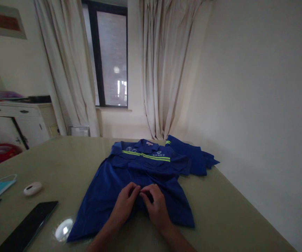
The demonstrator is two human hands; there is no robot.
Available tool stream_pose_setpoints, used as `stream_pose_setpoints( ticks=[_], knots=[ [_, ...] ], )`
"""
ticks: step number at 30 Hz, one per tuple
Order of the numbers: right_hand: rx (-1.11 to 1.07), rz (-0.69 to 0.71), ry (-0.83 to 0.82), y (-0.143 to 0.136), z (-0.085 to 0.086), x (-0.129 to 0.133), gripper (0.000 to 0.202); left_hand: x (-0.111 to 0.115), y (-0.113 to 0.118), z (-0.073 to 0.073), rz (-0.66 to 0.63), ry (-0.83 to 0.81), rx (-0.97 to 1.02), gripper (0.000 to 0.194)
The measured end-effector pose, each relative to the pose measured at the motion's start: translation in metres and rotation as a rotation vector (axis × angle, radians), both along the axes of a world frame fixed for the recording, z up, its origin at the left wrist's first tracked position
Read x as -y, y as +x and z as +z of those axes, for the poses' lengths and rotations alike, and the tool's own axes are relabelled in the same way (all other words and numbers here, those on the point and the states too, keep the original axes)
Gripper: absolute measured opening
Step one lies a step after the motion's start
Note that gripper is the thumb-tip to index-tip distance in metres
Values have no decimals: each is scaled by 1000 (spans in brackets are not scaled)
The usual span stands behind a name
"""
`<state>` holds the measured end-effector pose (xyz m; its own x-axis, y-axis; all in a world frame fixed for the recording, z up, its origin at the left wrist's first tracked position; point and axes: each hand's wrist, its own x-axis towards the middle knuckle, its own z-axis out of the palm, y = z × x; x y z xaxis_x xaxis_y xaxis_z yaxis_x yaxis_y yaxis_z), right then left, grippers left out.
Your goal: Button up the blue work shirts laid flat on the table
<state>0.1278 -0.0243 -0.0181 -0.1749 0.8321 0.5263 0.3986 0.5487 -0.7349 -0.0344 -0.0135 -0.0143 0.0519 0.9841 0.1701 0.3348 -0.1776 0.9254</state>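
Bare left hand (126,201) and right hand (156,204) meet at the lower front of a blue short-sleeved cloth work shirt (106,185) with yellow-green stripes, spread across a glossy greenish table (227,206), a folded blue garment (186,154) by its right-hand sleeve. Both hands are narrowed in pinches that appear to hold the shirt's front edge, though whether a button is caught there cannot be told; the step looks like close fingertip work, and the next move calls for fine, even control of both edges.

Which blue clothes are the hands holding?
The spread-out shirt, pinched by the left hand and right hand. The folded clothes lie at the back right, untouched.
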Motion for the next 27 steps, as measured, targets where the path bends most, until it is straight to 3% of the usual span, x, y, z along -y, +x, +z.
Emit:
stream_pose_setpoints(
  ticks=[7, 16, 21, 27],
  knots=[
    [59, 81, 0, 8, 3, -2, 18, -3, -2, -3, 12, -58, 86, 45],
    [112, 142, -69, 17, 4, -2, 4, -5, -17, -5, -109, -328, 222, 52],
    [162, 155, -61, 15, 7, -2, 8, -8, -16, -15, -147, -247, 183, 36],
    [267, 16, -156, 12, 7, -4, 6, -6, -9, -17, -88, -120, 20, 30]
  ],
)
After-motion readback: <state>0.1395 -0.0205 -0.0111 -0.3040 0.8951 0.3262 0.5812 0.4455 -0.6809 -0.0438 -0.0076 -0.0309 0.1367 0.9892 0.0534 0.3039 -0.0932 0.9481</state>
